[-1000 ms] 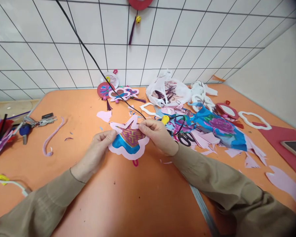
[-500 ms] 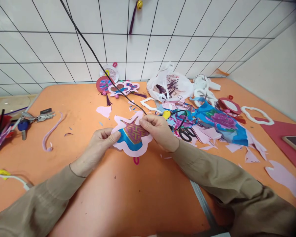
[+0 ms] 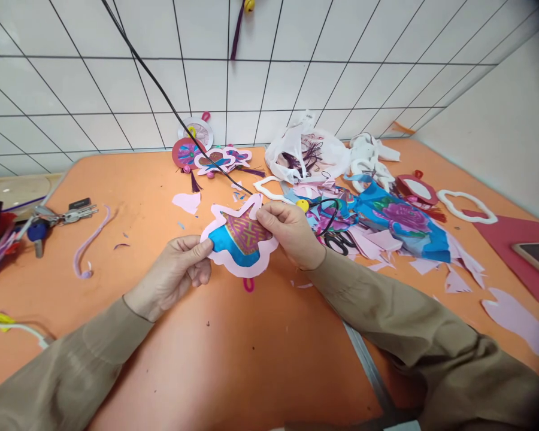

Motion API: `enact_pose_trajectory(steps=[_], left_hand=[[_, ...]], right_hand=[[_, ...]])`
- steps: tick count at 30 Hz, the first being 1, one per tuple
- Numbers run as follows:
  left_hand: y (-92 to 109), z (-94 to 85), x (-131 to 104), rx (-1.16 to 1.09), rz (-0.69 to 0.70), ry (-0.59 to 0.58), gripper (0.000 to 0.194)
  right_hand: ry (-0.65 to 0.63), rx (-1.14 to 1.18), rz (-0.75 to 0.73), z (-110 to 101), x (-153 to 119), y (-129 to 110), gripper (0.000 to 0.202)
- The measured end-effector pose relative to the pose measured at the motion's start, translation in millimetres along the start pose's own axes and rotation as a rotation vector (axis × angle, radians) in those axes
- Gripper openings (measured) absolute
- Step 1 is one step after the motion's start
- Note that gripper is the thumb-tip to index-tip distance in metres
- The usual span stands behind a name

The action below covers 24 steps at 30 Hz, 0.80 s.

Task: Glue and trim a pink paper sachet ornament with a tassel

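Observation:
A pink-edged, wavy-outlined ornament (image 3: 240,242) with a blue and purple-gold patterned middle is held above the orange table (image 3: 197,371). My left hand (image 3: 177,269) pinches its left edge between thumb and fingers. At its upper right edge, my right hand (image 3: 291,233) grips it with the thumb on top. A small dark pink loop (image 3: 248,285) shows below the ornament's lower edge. The fingers behind the ornament are partly hidden.
Finished-looking ornaments (image 3: 215,160) lie by the tiled wall. Right of them are a plastic bag (image 3: 336,157), blue floral fabric (image 3: 404,218), pink scraps, black scissors (image 3: 339,242) and a phone (image 3: 536,257). Keys (image 3: 78,212) lie left; a black cord (image 3: 161,90) hangs down.
The ornament has turned slightly in my hands. My left fingers have shifted, with more of them showing below the thumb. The whole view has moved a little.

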<state>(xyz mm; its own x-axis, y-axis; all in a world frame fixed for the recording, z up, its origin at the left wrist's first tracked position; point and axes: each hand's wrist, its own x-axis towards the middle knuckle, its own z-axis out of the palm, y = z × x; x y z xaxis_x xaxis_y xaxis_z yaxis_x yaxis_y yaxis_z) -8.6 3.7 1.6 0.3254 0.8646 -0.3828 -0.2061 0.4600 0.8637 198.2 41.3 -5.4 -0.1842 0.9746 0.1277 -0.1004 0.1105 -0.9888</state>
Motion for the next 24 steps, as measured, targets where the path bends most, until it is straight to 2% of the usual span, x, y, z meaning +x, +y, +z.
enact_pose_trajectory(steps=[5, 12, 16, 20, 24], left_hand=[[-0.3, -0.4, 0.7, -0.026, 0.027, -0.010, 0.039], [-0.9, -2.4, 2.8, -0.015, 0.091, 0.003, 0.036], [0.0, -5.8, 2.4, -0.020, 0.114, -0.043, 0.036], [-2.4, -2.9, 1.8, -0.052, 0.064, -0.104, 0.033], [-6.0, 2.7, 1.1, -0.081, -0.018, -0.049, 0.029]], right_hand=[[-0.011, -0.056, -0.018, -2.1, 0.9, 2.0, 0.036], [-0.096, -0.120, -0.027, -5.3, -1.4, 9.2, 0.039], [-0.102, -0.127, -0.045, -5.1, -1.5, 9.7, 0.038], [-0.138, -0.217, -0.092, -3.7, -3.3, 5.7, 0.035], [-0.204, -0.197, -0.075, -3.4, -5.0, 4.4, 0.039]])
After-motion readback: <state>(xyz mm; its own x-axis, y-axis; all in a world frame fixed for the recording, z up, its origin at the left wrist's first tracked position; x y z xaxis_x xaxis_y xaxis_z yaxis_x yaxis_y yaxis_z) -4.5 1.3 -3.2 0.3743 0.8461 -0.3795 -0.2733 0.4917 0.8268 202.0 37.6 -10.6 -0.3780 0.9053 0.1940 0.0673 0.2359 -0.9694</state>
